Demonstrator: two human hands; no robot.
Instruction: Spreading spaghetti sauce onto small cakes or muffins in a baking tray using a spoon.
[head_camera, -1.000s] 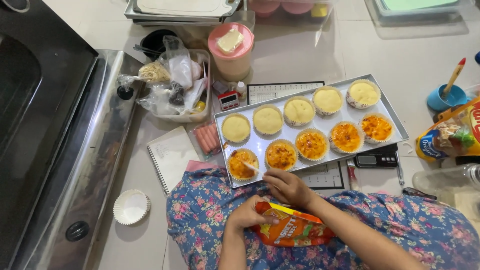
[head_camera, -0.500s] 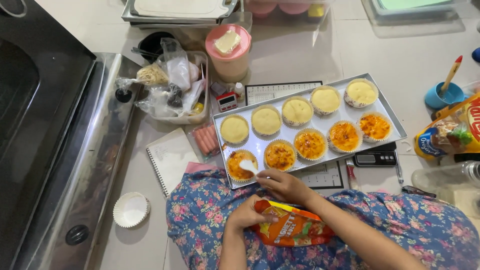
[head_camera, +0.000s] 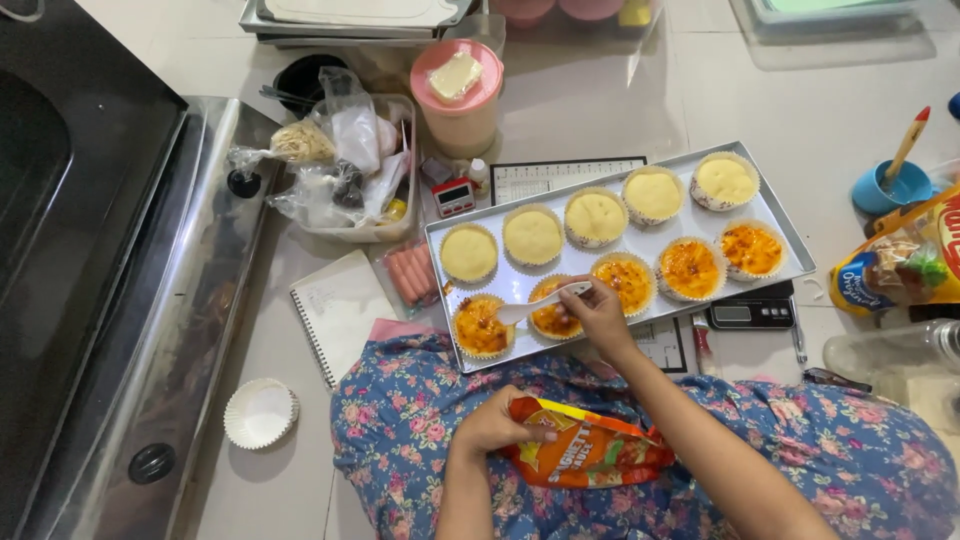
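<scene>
Metal, plastic, paper and printed cloth over a glossy tiled floor

The tray (head_camera: 795, 240) is thin, dull-bright metal, its pastries (head_camera: 532, 236) sitting in pleated paper cups, five matt pale yellow, five glistening with orange sauce. The right hand (head_camera: 600, 312) pinches a smooth white plastic spoon (head_camera: 540, 304); the left hand (head_camera: 492, 425) grips a shiny orange foil-like pouch (head_camera: 590, 455) lying on soft floral cotton cloth (head_camera: 860, 470). Near the tray's left edge lie crinkled clear plastic bags (head_camera: 340, 150), a matt paper notebook (head_camera: 340, 310) and a stack of white paper cups (head_camera: 260, 412). Farther left runs scuffed brushed steel (head_camera: 190, 300). The pink lidded tub (head_camera: 458, 105) looks like smooth plastic.
</scene>
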